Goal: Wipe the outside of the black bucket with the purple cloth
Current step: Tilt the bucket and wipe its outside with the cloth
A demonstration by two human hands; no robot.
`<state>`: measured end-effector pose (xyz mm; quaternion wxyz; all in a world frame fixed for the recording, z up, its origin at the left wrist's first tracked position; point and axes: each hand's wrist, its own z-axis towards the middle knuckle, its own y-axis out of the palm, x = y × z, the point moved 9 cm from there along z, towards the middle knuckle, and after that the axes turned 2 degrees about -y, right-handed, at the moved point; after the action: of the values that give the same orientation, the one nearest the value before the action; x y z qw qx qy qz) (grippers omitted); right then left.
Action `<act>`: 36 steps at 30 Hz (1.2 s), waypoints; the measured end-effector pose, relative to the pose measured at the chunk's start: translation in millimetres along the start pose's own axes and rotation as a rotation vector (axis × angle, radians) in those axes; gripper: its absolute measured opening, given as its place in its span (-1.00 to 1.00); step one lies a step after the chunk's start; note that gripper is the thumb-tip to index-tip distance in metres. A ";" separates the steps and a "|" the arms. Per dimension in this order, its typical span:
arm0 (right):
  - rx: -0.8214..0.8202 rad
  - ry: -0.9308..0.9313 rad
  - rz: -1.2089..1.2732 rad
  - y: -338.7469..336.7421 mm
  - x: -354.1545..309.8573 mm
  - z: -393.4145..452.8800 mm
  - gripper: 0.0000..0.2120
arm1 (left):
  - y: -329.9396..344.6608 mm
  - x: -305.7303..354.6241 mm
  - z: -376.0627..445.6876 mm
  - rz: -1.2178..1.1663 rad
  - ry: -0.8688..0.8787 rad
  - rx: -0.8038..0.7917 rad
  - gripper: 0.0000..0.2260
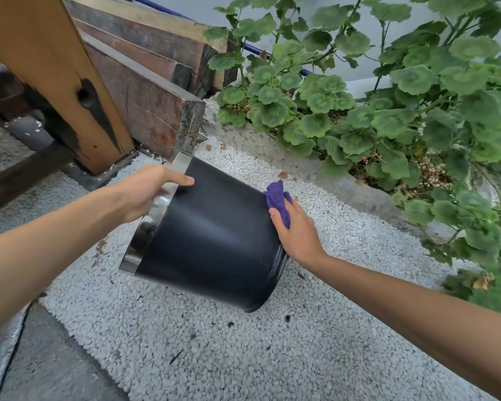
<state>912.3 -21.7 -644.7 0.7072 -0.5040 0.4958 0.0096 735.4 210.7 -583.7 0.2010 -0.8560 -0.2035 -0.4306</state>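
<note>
The black bucket (211, 235) is tipped on its side above the white gravel, with its shiny metal rim to the left and its base to the right. My left hand (145, 192) grips that rim, thumb lying on the black wall. My right hand (297, 230) presses the crumpled purple cloth (278, 198) against the bucket's far right side, near the base. Part of the cloth is hidden under my fingers.
White gravel (272, 357) covers the ground under the bucket. A wooden post (55, 82) and stacked timber beams (148, 91) stand at the back left. Leafy green plants (388, 111) in a concrete-edged bed fill the right. Grey paving (41, 357) lies at the lower left.
</note>
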 end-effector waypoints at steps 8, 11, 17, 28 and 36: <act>-0.003 0.025 0.001 0.7 6.4 12.7 -0.54 | 10.4 -63.9 -47.3 0.302 0.041 -0.282 -0.69; -0.027 0.015 0.008 4.2 2.2 21.0 -0.57 | -0.3 -79.4 -43.9 0.169 0.023 -0.084 -0.78; -0.089 0.099 0.051 0.1 15.2 36.1 -0.62 | 10.3 -60.4 -35.8 0.062 -0.044 0.077 -0.67; -0.129 -0.038 0.108 -0.4 -3.0 0.5 -0.58 | 7.2 -45.8 -30.0 -0.158 -0.266 0.204 -0.57; -0.097 -0.096 0.112 3.2 -4.0 -24.9 -0.50 | 12.2 -35.7 -27.5 -0.173 -0.217 0.180 -0.91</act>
<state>891.4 -36.1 -644.2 0.7033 -0.5082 0.4875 0.0972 704.2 179.9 -599.9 0.2159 -0.8554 -0.3345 -0.3312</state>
